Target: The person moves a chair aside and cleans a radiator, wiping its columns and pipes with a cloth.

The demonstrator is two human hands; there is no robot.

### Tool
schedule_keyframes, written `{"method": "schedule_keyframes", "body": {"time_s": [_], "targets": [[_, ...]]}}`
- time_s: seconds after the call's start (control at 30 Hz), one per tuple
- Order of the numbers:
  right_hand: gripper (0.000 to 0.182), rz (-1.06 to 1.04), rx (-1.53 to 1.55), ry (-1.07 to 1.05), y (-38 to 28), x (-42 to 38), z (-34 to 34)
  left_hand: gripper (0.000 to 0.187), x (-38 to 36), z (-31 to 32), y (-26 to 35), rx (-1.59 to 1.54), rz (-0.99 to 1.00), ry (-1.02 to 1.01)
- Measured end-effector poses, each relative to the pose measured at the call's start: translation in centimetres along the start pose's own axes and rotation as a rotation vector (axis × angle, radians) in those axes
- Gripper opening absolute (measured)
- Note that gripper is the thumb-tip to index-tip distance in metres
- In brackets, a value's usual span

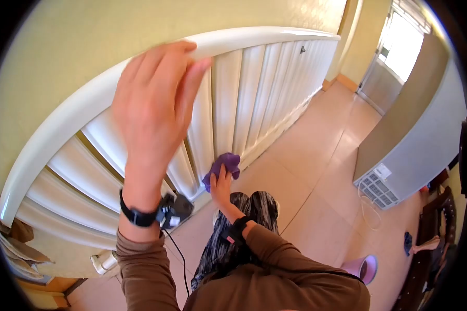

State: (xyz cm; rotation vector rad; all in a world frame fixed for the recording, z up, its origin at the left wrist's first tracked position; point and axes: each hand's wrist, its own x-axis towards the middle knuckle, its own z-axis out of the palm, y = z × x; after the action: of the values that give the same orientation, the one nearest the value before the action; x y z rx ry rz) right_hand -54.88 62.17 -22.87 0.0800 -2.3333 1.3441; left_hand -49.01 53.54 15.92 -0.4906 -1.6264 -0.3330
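A long white radiator [225, 103] with a curved top rail [244, 35] and upright slats runs along the wall. My left hand [153, 93] is raised in front of the rail, back of the hand facing me. Its fingers bend loosely with the thumb apart, and nothing shows between them. Lower down, my right hand [221, 187] presses a crumpled purple cloth [228, 163] against the foot of the slats. Both wrists wear black straps, and a small black device [177, 211] sits at the left one, with a cable hanging from it.
Pinkish floor tiles [301, 202] stretch to the right. A grey fridge-like cabinet [410, 135] stands there, its grille low down. Near my right elbow is a pink bucket [367, 268]. A white pipe fitting [105, 262] shows below the radiator's left end. A bright door [386, 67] stands at the back.
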Motion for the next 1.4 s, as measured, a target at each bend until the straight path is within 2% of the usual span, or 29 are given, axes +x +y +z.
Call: {"method": "schedule_keyframes", "body": {"time_s": [0.07, 0.13, 0.2, 0.23, 0.3, 0.33, 0.4, 0.47, 0.5, 0.53, 0.6, 0.63, 0.7, 0.8, 0.9, 1.03, 1.1, 1.13, 1.2, 1.37, 1.4], "targets": [[0.063, 0.22, 0.177, -0.109, -0.7, 0.2, -0.5, 0.024, 1.9, 2.0, -1.6, 0.08, 0.041, -0.023], [0.066, 0.258, 0.276, -0.095, -1.5, 1.1, -0.3, 0.03, 3.1, 3.5, -2.6, 0.159, 0.069, -0.039], [0.072, 0.285, 0.439, -0.065, -3.9, 2.2, -1.5, 0.038, 4.3, 4.8, -2.0, 0.255, -0.031, -0.259], [0.072, 0.204, 0.449, -0.052, -5.2, 2.8, -2.3, 0.038, 5.0, 5.5, -1.6, 0.249, -0.05, -0.256], [0.069, 0.036, 0.491, 0.003, -7.9, 4.1, -3.6, 0.038, 5.9, 6.9, -1.4, 0.192, -0.175, -0.532], [0.066, 0.016, 0.545, -0.007, -9.8, 4.8, -4.8, 0.038, 5.5, 7.8, -2.1, 0.172, -0.205, -0.531], [0.065, -0.038, 0.567, -0.026, -12.1, 6.0, -6.4, 0.039, 3.8, 9.9, -3.3, 0.279, -0.08, -0.476], [0.061, -0.187, 0.536, 0.004, -13.2, 7.2, -7.1, 0.039, 2.9, 9.6, -2.9, 0.288, -0.06, -0.409], [0.057, -0.397, 0.451, 0.111, -13.2, 8.4, -6.8, 0.04, 2.8, 9.3, -2.8, 0.323, -0.01, -0.34], [0.054, -0.484, 0.34, 0.186, -14.2, 9.6, -7.4, 0.04, 2.8, 9.6, -2.8, 0.313, -0.031, -0.362], [0.051, -0.529, 0.167, 0.332, -15.9, 12.2, -7.5, 0.039, 3.4, 10.3, -3.1, 0.433, -0.043, -0.485], [0.051, -0.529, 0.169, 0.329, -16.4, 13.7, -7.8, 0.039, 3.5, 10.1, -2.9, 0.435, -0.045, -0.487], [0.05, -0.676, 0.113, 0.428, -16.8, 15.9, -8.6, 0.038, 3.2, 9.3, -2.0, 0.499, -0.045, -0.481], [0.051, -0.736, 0.154, 0.522, -16.3, 18.0, -8.3, 0.038, 3.1, 8.6, -1.3, 0.511, -0.024, -0.437], [0.053, -0.682, 0.154, 0.484, -14.2, 17.7, -8.0, 0.037, 2.7, 9.5, -1.1, 0.5, -0.003, -0.381], [0.056, -0.652, 0.15, 0.515, -8.3, 14.6, -5.6, 0.037, 2.7, 10.8, -0.2, 0.792, -0.045, -0.338], [0.059, -0.443, 0.079, 0.358, -5.6, 11.8, -4.5, 0.039, 2.6, 11.3, -1.7, 0.732, 0.026, -0.298], [0.059, -0.435, 0.092, 0.364, -4.6, 10.7, -3.9, 0.04, 2.8, 11.3, -1.6, 0.713, 0.055, -0.286], [0.062, -0.224, 0.086, 0.274, -2.7, 8.4, -2.7, 0.041, 3.3, 11.1, -0.3, 0.831, -0.042, -0.392], [0.063, -0.119, -0.044, 0.215, 1.5, 4.5, -1.3, 0.044, 3.2, 10.3, -0.5, 0.759, -0.031, -0.419], [0.065, -0.02, -0.036, 0.159, 2.0, 3.9, -1.2, 0.044, 3.2, 10.3, -0.8, 0.726, -0.005, -0.404]]}}
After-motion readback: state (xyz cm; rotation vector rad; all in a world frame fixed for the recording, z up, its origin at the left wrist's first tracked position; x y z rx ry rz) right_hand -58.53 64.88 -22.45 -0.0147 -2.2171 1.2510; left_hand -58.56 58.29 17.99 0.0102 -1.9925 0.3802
